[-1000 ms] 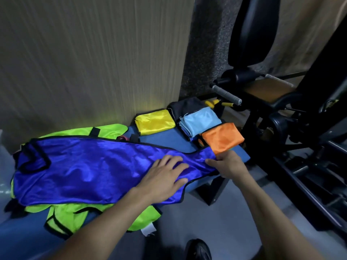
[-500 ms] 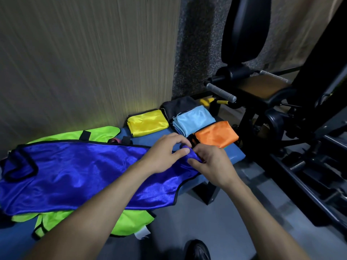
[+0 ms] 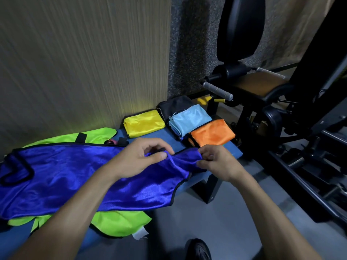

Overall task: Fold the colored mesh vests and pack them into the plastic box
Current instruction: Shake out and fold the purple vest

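On the bench, both hands now pinch the blue vest (image 3: pixel 75 175) edge apart.

L hand (image 3: pixel 142 156): fingers curled, pinching blue vest (image 3: pixel 75 177) edge
R hand (image 3: pixel 216 162): pinching vest's end, just right of L

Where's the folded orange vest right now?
The orange vest lies folded at the right end of the blue bench, just beyond the right hand, with the light blue vest behind it on its left.
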`<state>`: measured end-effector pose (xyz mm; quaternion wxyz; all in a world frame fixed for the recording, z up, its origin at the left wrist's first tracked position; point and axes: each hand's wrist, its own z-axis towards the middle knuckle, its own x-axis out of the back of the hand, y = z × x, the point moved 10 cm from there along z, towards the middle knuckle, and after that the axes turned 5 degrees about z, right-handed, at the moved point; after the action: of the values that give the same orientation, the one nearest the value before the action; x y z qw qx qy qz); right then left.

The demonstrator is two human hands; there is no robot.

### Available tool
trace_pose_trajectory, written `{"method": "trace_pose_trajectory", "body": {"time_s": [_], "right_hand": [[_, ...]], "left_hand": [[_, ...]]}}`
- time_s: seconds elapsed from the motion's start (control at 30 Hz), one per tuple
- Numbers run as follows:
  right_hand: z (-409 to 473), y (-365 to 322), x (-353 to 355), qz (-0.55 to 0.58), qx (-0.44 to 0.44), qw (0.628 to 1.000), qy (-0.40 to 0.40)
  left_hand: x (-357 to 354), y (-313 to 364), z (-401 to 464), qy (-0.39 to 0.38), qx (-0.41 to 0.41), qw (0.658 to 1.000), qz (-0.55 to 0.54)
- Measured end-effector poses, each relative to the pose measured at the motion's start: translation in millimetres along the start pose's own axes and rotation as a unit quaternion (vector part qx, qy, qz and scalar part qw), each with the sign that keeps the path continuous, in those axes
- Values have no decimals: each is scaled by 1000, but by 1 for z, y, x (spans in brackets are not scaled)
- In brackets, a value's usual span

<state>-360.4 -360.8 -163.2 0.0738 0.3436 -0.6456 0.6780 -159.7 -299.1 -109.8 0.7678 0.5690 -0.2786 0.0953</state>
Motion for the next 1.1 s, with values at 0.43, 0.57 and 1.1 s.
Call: {"method": "trace_pose_trajectory", "body": {"time_s": [0.43, 0.57, 1.1], "right_hand": [[-5, -22, -5, 147, 26, 989, -7], [-2, -13, 1, 156, -15, 987, 23], [15, -49, 8, 160, 64, 982, 81]], "left_hand": [[-38, -11, 64, -75, 79, 989, 103], [-15, -3, 74, 10, 41, 997, 59], [-1, 27, 99, 15, -50, 984, 169]]}}
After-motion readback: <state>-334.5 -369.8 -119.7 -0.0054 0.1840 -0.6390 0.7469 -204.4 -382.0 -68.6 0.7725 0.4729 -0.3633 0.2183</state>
